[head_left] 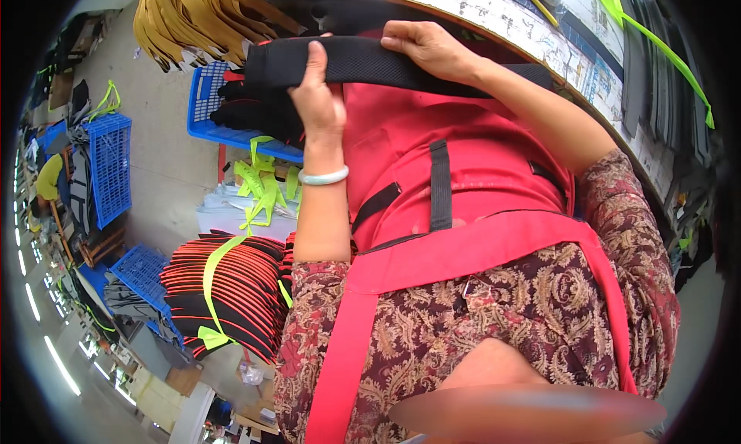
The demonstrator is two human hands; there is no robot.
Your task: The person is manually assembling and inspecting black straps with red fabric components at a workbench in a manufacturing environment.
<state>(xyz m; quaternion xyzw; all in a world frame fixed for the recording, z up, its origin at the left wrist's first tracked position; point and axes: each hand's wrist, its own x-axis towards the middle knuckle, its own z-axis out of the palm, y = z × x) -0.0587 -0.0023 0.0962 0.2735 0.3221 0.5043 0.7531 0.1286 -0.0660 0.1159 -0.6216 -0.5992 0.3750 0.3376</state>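
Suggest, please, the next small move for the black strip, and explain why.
Perhaps slide the right hand along the black strip toward its right end: the left hand grips near the left end, while the right end extends unheld past the right forearm.

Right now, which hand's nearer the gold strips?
Left. The left hand, on the black band, sits to the lower right of the gold strips in view; the right hand, on the same band, is farther right.

Left fingers (315, 63), right fingers (401, 37) hold 1 black strip (359, 61) before red apron (494, 155).
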